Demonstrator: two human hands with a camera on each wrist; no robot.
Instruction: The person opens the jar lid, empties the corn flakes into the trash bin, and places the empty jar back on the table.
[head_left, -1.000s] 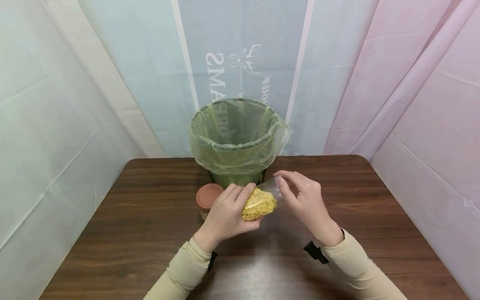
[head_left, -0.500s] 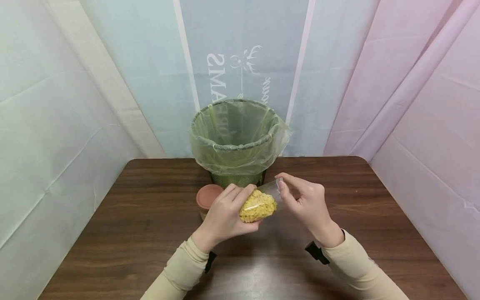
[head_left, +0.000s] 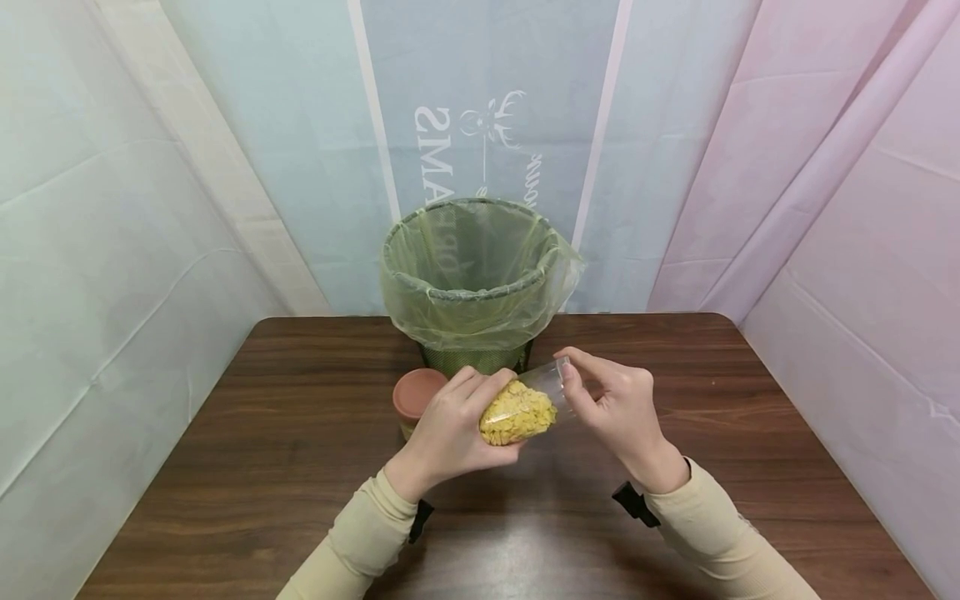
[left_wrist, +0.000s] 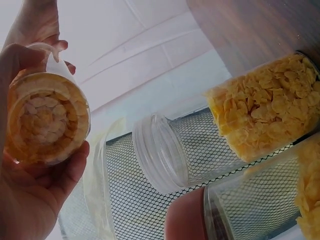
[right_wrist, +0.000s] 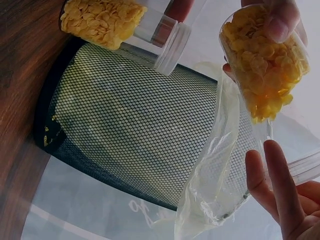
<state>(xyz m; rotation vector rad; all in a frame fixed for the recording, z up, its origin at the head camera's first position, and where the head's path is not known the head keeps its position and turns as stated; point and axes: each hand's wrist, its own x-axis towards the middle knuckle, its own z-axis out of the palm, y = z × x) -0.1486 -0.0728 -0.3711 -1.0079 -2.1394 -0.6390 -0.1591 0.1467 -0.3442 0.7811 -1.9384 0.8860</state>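
Note:
My left hand point(head_left: 457, 425) grips a clear plastic jar point(head_left: 517, 414) of yellow corn flakes, fingers over its far side and thumb below. The jar is tipped on its side with its mouth to the right. At that mouth, the thumb and forefinger of my right hand point(head_left: 618, 412) pinch the rim. The left wrist view shows the held jar's round base point(left_wrist: 47, 117). Flakes fill the base end in the right wrist view, and the threaded neck point(right_wrist: 306, 167) lies behind my right fingers.
A mesh waste bin point(head_left: 472, 358) with a pale green liner point(head_left: 457, 321) stands beyond my hands. Before it stand a jar with a reddish lid point(head_left: 418, 393) and a second clear-necked jar point(left_wrist: 160, 152), both part-filled with flakes. The brown wooden table point(head_left: 262, 450) lies underneath.
My right hand and the jar's mouth have shifted slightly right. The flakes have moved a little within the tilted jar. The bin and the reddish-lidded jar stay put.

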